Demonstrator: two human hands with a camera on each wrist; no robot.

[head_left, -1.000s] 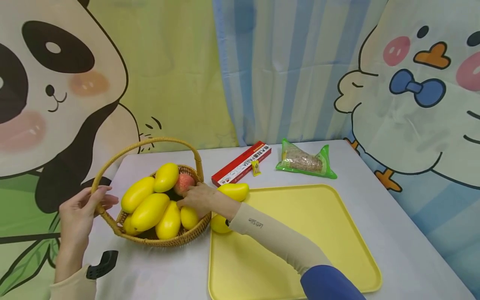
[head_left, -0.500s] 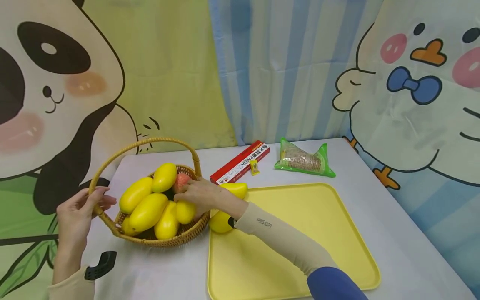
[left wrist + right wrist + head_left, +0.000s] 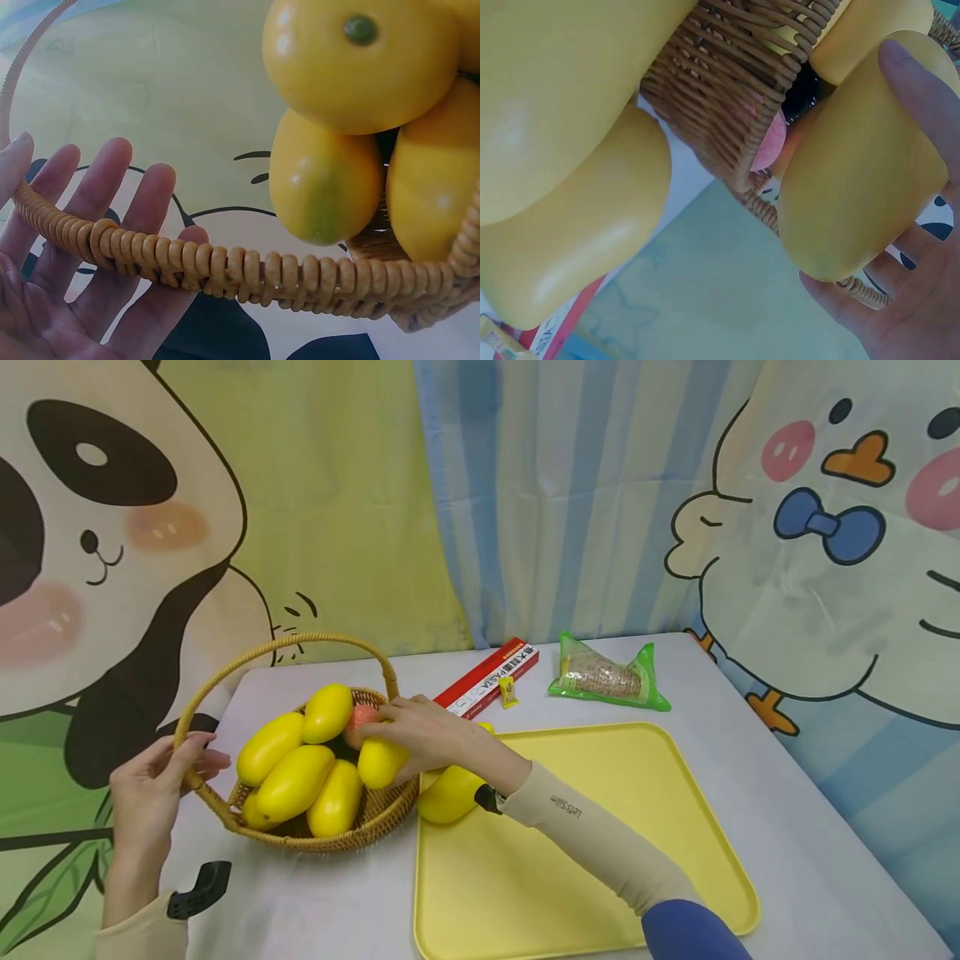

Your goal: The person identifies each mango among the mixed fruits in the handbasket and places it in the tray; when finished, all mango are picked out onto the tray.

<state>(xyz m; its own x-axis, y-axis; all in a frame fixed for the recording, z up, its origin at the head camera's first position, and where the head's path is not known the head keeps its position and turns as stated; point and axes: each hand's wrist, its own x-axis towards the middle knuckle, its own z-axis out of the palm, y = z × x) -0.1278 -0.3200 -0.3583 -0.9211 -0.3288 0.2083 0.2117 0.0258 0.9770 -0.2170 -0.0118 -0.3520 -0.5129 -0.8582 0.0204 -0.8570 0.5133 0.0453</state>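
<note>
A wicker basket (image 3: 367, 838) with a tall arched handle (image 3: 300, 642) stands at the left, holding several yellow mangoes (image 3: 296, 783) and a pinkish-red peach-like fruit (image 3: 360, 727). My left hand (image 3: 150, 789) has the handle's left side between thumb and fingers; the left wrist view shows those fingers (image 3: 105, 180) fairly straight behind the handle. My right hand (image 3: 438, 735) grips a mango (image 3: 862, 165) at the basket's right rim, its thumb along one side and fingers on the other. Beneath the right wrist, more mangoes (image 3: 448, 797) lie on the yellow tray's (image 3: 585, 852) left corner, partly hidden.
Behind the tray lie a red and white pasta box (image 3: 487, 681), a small yellow packet (image 3: 508, 692) and a green-edged clear bag (image 3: 609, 678) of brownish food. A white cloth (image 3: 300, 902) covers the table, with printed curtains (image 3: 570, 510) behind it.
My right hand has drawn its mango up and slightly right from among the others, with the forearm shifting right. The left hand stays on the handle.
</note>
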